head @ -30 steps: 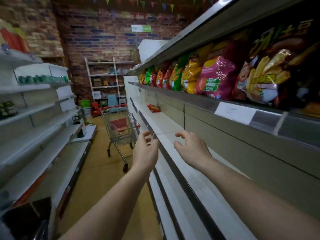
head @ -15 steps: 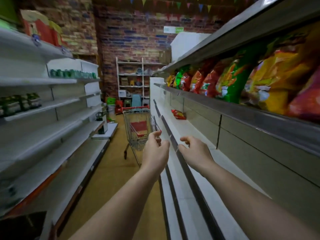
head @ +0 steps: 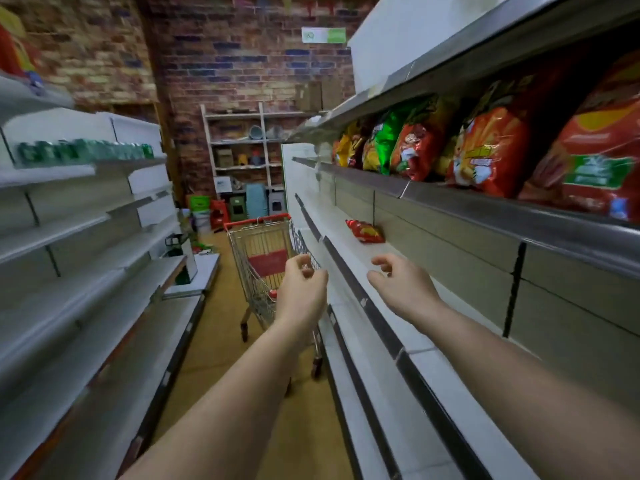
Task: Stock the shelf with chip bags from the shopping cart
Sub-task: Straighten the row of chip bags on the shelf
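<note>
Down the aisle, shopping cart [head: 266, 268] nearer, both hands still empty

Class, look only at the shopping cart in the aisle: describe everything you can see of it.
The shopping cart is a silver wire-mesh basket on a metal frame with small dark wheels, trimmed in red along its top rim. It stands upright on the tan floor, close beside the white shelving on the right. A red panel shows inside it, and something red lies low in the basket; what it is cannot be told. The left hand hovers in front of it, overlapping its near edge; contact is unclear.
</note>
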Tool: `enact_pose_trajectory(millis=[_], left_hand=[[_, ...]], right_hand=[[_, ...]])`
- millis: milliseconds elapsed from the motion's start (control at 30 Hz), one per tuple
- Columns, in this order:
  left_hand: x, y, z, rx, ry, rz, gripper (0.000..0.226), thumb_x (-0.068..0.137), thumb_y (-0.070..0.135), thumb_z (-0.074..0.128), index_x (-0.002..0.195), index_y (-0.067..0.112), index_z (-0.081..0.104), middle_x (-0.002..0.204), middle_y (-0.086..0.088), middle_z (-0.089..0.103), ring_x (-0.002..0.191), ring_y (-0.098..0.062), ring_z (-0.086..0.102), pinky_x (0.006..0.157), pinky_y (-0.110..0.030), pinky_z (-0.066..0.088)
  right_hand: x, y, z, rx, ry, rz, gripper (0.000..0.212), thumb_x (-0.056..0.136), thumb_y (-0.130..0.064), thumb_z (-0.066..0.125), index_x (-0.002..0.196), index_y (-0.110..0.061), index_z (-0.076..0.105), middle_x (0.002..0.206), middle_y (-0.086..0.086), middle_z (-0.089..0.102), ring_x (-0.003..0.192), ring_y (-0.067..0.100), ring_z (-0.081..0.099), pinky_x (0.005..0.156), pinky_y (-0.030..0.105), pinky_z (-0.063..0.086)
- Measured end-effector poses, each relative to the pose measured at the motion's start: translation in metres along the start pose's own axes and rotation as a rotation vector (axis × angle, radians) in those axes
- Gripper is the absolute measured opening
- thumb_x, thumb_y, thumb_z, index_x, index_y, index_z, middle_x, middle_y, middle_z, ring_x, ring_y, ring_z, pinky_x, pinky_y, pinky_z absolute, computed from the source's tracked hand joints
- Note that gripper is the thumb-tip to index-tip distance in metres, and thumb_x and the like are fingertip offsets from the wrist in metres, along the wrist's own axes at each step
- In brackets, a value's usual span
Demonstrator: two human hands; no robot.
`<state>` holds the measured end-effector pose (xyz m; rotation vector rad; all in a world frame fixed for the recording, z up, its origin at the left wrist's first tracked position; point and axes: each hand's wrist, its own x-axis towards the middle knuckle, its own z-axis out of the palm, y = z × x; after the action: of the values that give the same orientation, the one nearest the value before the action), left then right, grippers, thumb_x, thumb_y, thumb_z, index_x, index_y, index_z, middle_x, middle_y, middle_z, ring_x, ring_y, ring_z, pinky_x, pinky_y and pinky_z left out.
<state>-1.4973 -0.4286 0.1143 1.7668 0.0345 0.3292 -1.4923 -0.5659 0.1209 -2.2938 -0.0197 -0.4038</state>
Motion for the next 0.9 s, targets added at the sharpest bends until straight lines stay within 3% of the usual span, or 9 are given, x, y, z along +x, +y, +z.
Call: enact_pose_trajectory(millis=[133, 233, 367, 467, 533, 733, 900], left_hand=[[0.077, -0.021, 0.007, 0.002, -0.048, -0.008, 0.042, 0.099, 0.017, 0.046, 0.14, 0.015, 0.039, 0.113, 0.003, 0.052, 0.076, 0.001, 0.048, 0.057, -0.017, 0.037], [0.141, -0.041, 0.015, -0.017, -0.066, -0.016, 0.043, 0.099, 0.016, 0.046, 0.141, 0.014, 0.038, 0.118, 0.0, 0.052, 0.078, 0.001, 0.049, 0.057, -0.016, 0.038], [0.239, -0.063, 0.036, -0.013, -0.078, -0.028, 0.043, 0.1, 0.016, 0.045, 0.142, 0.012, 0.035, 0.125, -0.006, 0.05, 0.079, -0.004, 0.051, 0.044, -0.01, 0.044], [0.31, -0.073, 0.048, 0.02, -0.086, -0.026, 0.044, 0.099, 0.017, 0.045, 0.142, 0.012, 0.035, 0.128, -0.007, 0.049, 0.073, -0.002, 0.048, 0.046, -0.009, 0.044], [0.355, -0.081, 0.054, 0.025, -0.095, -0.021, 0.044, 0.099, 0.019, 0.046, 0.141, 0.013, 0.036, 0.119, -0.002, 0.049, 0.067, -0.003, 0.046, 0.048, -0.008, 0.043], [0.48, -0.122, 0.068, 0.03, -0.155, -0.058, 0.042, 0.099, 0.021, 0.046, 0.139, 0.012, 0.038, 0.109, 0.003, 0.052, 0.071, -0.006, 0.048, 0.064, -0.019, 0.044], [0.585, -0.16, 0.087, 0.054, -0.279, -0.048, 0.042, 0.1, 0.023, 0.046, 0.14, 0.015, 0.038, 0.129, -0.005, 0.049, 0.11, -0.019, 0.052, 0.099, -0.038, 0.045]], right_hand=[[0.073, 0.016, 0.034, -0.005, -0.001, 0.051, 0.039, 0.093, -0.026, 0.048, 0.131, -0.019, 0.05, 0.132, 0.005, 0.053, 0.119, 0.023, 0.049, 0.092, 0.031, 0.04], [0.137, 0.03, 0.062, -0.001, 0.009, 0.063, 0.04, 0.093, -0.027, 0.047, 0.133, -0.019, 0.048, 0.133, 0.006, 0.052, 0.119, 0.023, 0.049, 0.094, 0.034, 0.041], [0.235, 0.049, 0.094, 0.008, 0.044, 0.064, 0.04, 0.094, -0.027, 0.048, 0.133, -0.019, 0.048, 0.128, 0.006, 0.055, 0.114, 0.023, 0.051, 0.09, 0.034, 0.043], [0.306, 0.058, 0.115, -0.003, 0.042, 0.096, 0.04, 0.093, -0.027, 0.048, 0.132, -0.019, 0.047, 0.129, 0.006, 0.055, 0.113, 0.025, 0.051, 0.088, 0.032, 0.042], [0.35, 0.061, 0.131, -0.016, 0.044, 0.122, 0.04, 0.093, -0.027, 0.048, 0.132, -0.019, 0.047, 0.132, 0.006, 0.053, 0.115, 0.026, 0.051, 0.089, 0.032, 0.042], [0.455, 0.08, 0.189, -0.051, 0.037, 0.197, 0.042, 0.093, -0.027, 0.049, 0.133, -0.019, 0.047, 0.136, 0.005, 0.05, 0.119, 0.026, 0.049, 0.093, 0.032, 0.041], [0.534, 0.101, 0.243, -0.084, 0.123, 0.311, 0.042, 0.091, -0.027, 0.051, 0.132, -0.019, 0.048, 0.133, 0.007, 0.052, 0.117, 0.028, 0.05, 0.09, 0.031, 0.043]])
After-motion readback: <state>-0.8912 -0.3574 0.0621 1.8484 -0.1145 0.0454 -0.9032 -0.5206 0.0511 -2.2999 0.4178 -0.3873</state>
